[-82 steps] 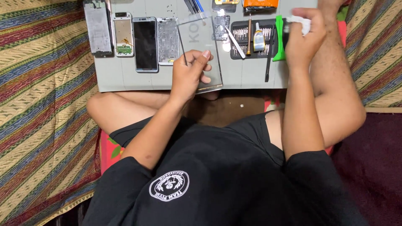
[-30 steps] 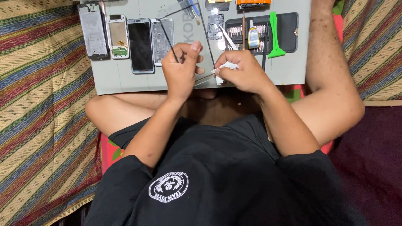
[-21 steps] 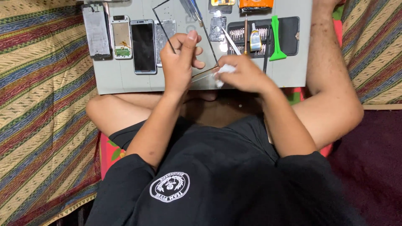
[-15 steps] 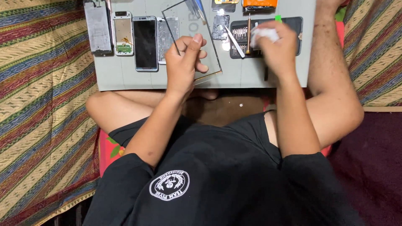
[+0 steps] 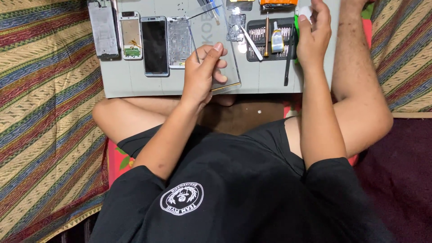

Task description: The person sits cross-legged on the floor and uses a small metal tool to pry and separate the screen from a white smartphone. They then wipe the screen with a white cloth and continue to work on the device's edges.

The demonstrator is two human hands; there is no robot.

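My left hand (image 5: 203,72) pinches the clear glass panel (image 5: 216,49) by its edges; my right hand (image 5: 312,38), closed on a white cloth (image 5: 305,11), should wipe gently.

Soft, even overhead light — sharp focus, faint shadows, no glare.

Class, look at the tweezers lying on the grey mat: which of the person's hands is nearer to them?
Left. The left hand, holding a clear glass panel, is just beside the tweezers; the right hand is farther off, past the screwdriver tray.
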